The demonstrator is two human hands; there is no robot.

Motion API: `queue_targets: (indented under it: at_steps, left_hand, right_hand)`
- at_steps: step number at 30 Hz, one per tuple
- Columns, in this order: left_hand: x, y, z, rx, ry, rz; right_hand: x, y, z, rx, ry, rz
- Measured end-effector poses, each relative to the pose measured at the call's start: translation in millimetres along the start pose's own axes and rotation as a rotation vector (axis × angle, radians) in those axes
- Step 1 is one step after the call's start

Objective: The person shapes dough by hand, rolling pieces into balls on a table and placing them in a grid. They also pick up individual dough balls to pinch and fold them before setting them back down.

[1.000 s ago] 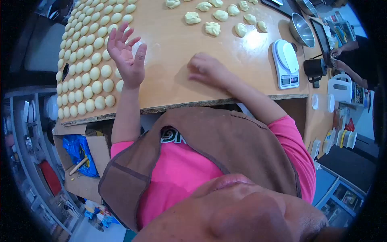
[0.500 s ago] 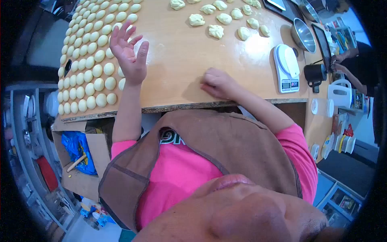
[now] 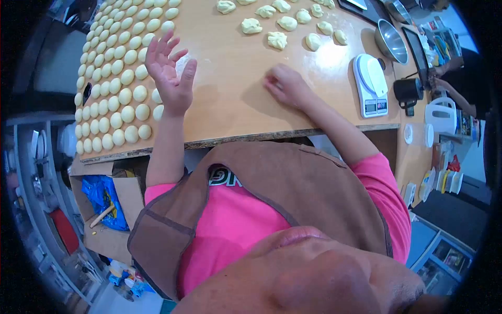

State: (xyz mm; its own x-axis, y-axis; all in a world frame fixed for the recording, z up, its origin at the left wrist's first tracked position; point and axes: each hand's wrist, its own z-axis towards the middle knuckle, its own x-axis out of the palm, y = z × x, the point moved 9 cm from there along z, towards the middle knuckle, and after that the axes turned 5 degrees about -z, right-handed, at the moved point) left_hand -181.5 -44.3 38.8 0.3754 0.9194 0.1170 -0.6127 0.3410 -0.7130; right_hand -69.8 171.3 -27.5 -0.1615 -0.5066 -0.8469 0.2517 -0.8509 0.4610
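Observation:
My left hand [image 3: 171, 73] is raised over the left part of the wooden table [image 3: 225, 104], palm up with fingers apart and nothing in it. Beside and beyond it lie rows of smooth round dough balls [image 3: 127, 77]. My right hand [image 3: 285, 85] is over the middle of the table near its front edge, fingers curled; its underside is hidden, so anything within it cannot be made out. Farther back are several rough dough pieces [image 3: 277, 40], the closest of them beyond my right hand.
On the right stand a white scale [image 3: 372, 86], a metal bowl [image 3: 391, 42], a dark pot [image 3: 408, 93] and clear containers [image 3: 418, 135]. A co-worker's hands [image 3: 438, 76] are at the far right. An open cardboard box [image 3: 128, 196] stands below the left table edge.
My right hand has lifted a little and shifted slightly right and away from the table's front edge. My left hand has barely moved and stays spread. The view has tilted slightly.

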Motion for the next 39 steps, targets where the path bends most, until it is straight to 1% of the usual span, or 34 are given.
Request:
queue_targets:
  at_steps: [2, 3, 4, 6, 7, 8, 10, 11, 12, 14, 15, 16, 18, 19, 20, 22, 23, 24, 26, 28, 30, 32, 34, 35, 36, 38, 39]
  left_hand:
    - [7, 1, -1, 0.014, 0.041, 0.035]
    - [6, 2, -1, 0.007, 0.041, 0.054]
    - [2, 2, 0, -0.002, 0.036, 0.077]
    - [-5, -2, 3, -0.001, -0.009, 0.049]
    - [-8, -2, 4, -0.007, -0.041, 0.009]
    - [-7, -2, 4, -0.01, -0.039, 0.005]
    - [3, -2, 1, -0.014, 0.017, 0.037]
    - [6, -1, -1, -0.014, 0.026, 0.031]
    - [8, 2, -2, -0.019, 0.05, 0.054]
    - [7, 3, -1, -0.014, 0.072, 0.087]
    - [0, 4, 0, -0.019, 0.033, 0.059]
    - [-5, 5, 2, -0.024, -0.008, 0.028]
    - [-7, 3, 4, -0.026, -0.033, 0.012]
    - [-6, 3, 2, -0.036, -0.043, -0.008]
    - [-2, 4, -1, -0.048, -0.029, -0.017]
    - [10, 3, -3, -0.027, 0.07, 0.082]
    - [10, 4, -2, -0.021, 0.07, 0.083]
    - [8, 6, -2, -0.023, 0.066, 0.085]
    - [1, 6, 0, -0.022, 0.048, 0.097]
    - [-6, 6, 2, -0.035, -0.034, 0.008]
    - [1, 4, 0, -0.043, -0.002, 0.028]
    - [8, 4, -2, -0.034, 0.028, 0.049]
    - [10, 6, -3, -0.019, 0.095, 0.116]
    - [8, 5, -2, -0.014, 0.091, 0.122]
    - [3, 4, 0, -0.028, 0.05, 0.094]
    - [-2, 4, 3, -0.04, 0.002, 0.067]
    - [-2, 3, 3, -0.039, -0.003, 0.051]
  right_hand:
    - [8, 17, 16, -0.067, -0.039, 0.117]
    - [17, 28, 11, -0.079, 0.052, 0.131]
    - [15, 33, 2, -0.09, 0.051, 0.132]
    - [6, 28, -21, -0.122, 0.075, 0.163]
    - [-1, 15, -23, -0.147, 0.013, 0.095]
    - [-3, 10, -16, -0.141, 0.013, 0.094]
    - [-15, -5, -2, 0.005, -0.089, 0.048]
    - [-9, 1, 11, 0.005, -0.047, 0.09]
    - [-6, 7, 12, 0.005, -0.054, 0.087]
    - [9, 32, 7, -0.087, 0.042, 0.122]
    - [6, 38, -5, -0.103, 0.06, 0.119]
    - [2, 29, -11, -0.113, 0.062, 0.117]
    - [-9, 8, -26, -0.09, -0.016, 0.129]
    - [-11, -4, -22, 0.013, -0.013, 0.042]
    - [-10, -7, -16, 0.033, -0.016, 0.044]
    - [-1, 3, 7, -0.013, -0.015, 0.139]
    - [7, 9, 6, 0.075, 0.056, 0.132]
    - [6, 15, -1, 0.067, 0.053, 0.133]
    - [1, 25, -20, -0.069, 0.05, 0.14]
    - [-3, 8, -24, -0.05, 0.029, 0.145]
    - [-13, -10, -17, 0.001, -0.043, 0.041]
    - [-11, 4, -2, -0.003, -0.052, 0.062]
    - [3, 22, -1, -0.041, 0.042, 0.116]
    - [5, 26, -10, -0.023, 0.102, 0.084]
    - [3, 20, -18, -0.033, 0.105, 0.081]
    - [-13, 8, -34, -0.119, -0.032, 0.112]
    - [-15, -10, -35, 0.029, 0.007, 0.05]
